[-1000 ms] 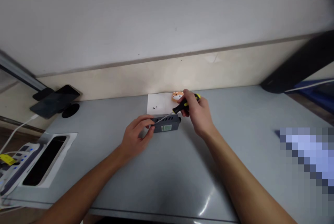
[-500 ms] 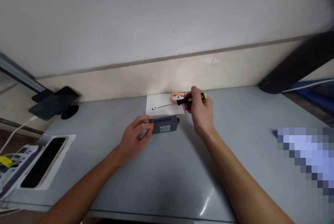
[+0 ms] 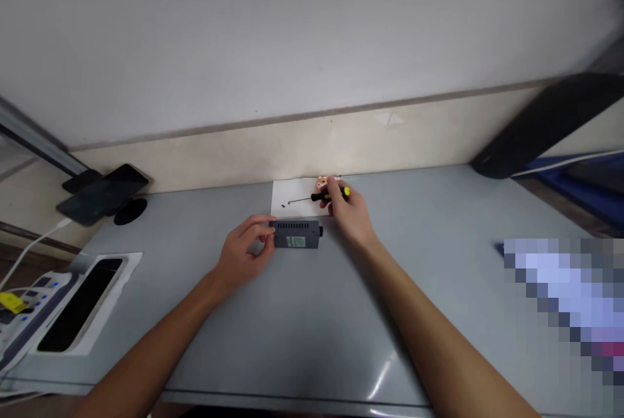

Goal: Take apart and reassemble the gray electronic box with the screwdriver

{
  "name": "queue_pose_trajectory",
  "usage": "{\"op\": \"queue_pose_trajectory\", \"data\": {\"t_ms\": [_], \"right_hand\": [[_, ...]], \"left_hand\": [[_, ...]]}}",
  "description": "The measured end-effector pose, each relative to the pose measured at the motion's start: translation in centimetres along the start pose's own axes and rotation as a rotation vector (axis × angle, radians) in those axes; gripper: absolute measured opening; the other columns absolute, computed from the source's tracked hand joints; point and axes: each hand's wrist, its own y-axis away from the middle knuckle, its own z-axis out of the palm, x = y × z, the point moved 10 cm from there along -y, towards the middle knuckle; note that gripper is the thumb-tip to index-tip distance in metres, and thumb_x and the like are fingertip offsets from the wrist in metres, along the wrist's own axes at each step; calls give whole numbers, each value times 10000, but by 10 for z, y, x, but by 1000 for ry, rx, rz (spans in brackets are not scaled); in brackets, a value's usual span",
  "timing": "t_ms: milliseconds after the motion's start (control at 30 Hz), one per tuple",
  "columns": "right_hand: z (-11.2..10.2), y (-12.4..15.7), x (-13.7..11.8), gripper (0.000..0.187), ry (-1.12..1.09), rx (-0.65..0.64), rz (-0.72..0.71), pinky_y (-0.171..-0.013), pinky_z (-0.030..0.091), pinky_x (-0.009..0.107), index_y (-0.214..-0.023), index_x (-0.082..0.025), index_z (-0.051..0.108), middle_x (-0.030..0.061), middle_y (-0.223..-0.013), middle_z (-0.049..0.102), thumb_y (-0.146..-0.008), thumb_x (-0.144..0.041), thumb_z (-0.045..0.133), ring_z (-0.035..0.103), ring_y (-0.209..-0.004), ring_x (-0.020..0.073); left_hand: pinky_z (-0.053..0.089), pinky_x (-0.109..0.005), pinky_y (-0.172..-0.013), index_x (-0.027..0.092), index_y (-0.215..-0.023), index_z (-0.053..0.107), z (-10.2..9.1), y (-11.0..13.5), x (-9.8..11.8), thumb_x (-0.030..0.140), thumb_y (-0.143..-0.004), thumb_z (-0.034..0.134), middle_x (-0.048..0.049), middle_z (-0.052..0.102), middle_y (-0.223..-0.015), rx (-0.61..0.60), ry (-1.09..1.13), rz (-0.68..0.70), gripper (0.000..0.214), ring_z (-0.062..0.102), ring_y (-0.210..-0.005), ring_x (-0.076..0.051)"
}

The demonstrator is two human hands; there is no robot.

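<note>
My left hand (image 3: 246,248) grips the left end of a dark grey metal box (image 3: 312,241) with a row of vent slots and a pale green label. The box rests on the grey table. Wrapped round the handle of a black and yellow screwdriver (image 3: 319,196), my right hand (image 3: 351,210) is above a white sheet of paper (image 3: 287,189). The shaft points left, its tip at a tiny dark screw (image 3: 288,203); whether they touch I cannot tell. Another small dark screw (image 3: 283,206) lies just left of it. An orange and white animal-faced item (image 3: 322,182) is partly hidden behind my right hand.
To the left are a phone on a stand (image 3: 104,194), a second phone (image 3: 80,304) lying on white paper, and a power strip (image 3: 39,304) with cables. A dark cylinder (image 3: 541,125) leans at the right rear. A pixelated patch covers the right edge.
My right hand has moved left with the screwdriver, bringing its tip to one of the small screws. My left hand and the box have shifted slightly left, and the box is turned a little.
</note>
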Motion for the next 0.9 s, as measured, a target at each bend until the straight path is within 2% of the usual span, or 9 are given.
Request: {"op": "queue_pose_trajectory", "data": {"t_ms": [133,200,333,400,467,567,667,767,900], "right_hand": [[-5,-1,-3,555,-109,22,29,-564,409,240,-881,-184,690,51,-849,709,-912,-713,525,560,-618,110],[-14,-1,-7,567,-151,60,51,-519,388,244,-854,-181,688,41,-744,688,-895,-727,539,513,-545,103],[-37,-4,-13,544,-253,139,79,-463,343,252,-769,-187,676,-7,-510,548,-888,-705,562,458,-458,110],[-43,-6,-14,511,-315,145,76,-439,305,252,-702,-197,638,-21,-475,505,-885,-671,583,428,-427,102],[-44,-9,-12,497,-345,132,85,-420,269,254,-664,-203,608,-28,-464,488,-880,-651,599,397,-400,92],[-40,-10,-6,498,-337,94,106,-415,272,255,-663,-203,606,-24,-472,498,-885,-649,593,390,-389,86],[-37,-11,-2,515,-306,68,117,-417,288,254,-658,-206,599,-28,-459,482,-889,-666,572,387,-389,89],[-37,-12,2,523,-291,67,133,-414,290,252,-659,-208,592,-28,-456,486,-874,-683,568,383,-385,90],[-39,-14,5,515,-303,72,150,-413,289,248,-654,-205,589,-19,-468,511,-869,-673,566,375,-380,84]], "left_hand": [[585,-290,-755,204,-1017,616,-3,-1,0,66,-888,608,-100,716,-1155,15,9,-1,190,709,-897,-155],[573,-295,-747,205,-1048,614,-1,-2,0,64,-884,601,-99,709,-1152,0,0,-10,217,696,-881,-155],[549,-288,-699,204,-1058,607,2,-2,-1,87,-894,589,-87,689,-1151,-42,-19,-47,202,623,-742,-119],[560,-307,-739,208,-1084,606,4,-2,-1,108,-904,581,-86,684,-1154,-56,-44,-52,207,634,-787,-136],[569,-377,-871,211,-1176,596,5,-3,2,134,-905,585,-101,673,-1200,-64,-105,-46,282,664,-972,-195],[503,-491,-1042,206,-1322,546,4,-5,13,161,-884,619,-136,633,-1314,-47,-209,-17,446,606,-1220,-277],[479,-500,-1054,219,-1356,532,7,-10,33,161,-874,631,-139,632,-1346,-37,-290,58,495,599,-1244,-298],[469,-479,-1045,238,-1389,518,18,-17,49,161,-895,610,-127,648,-1355,-82,-344,121,508,615,-1241,-300],[460,-465,-1037,225,-1403,507,36,-28,52,171,-922,585,-121,674,-1325,-148,-327,110,490,645,-1198,-286]]}}
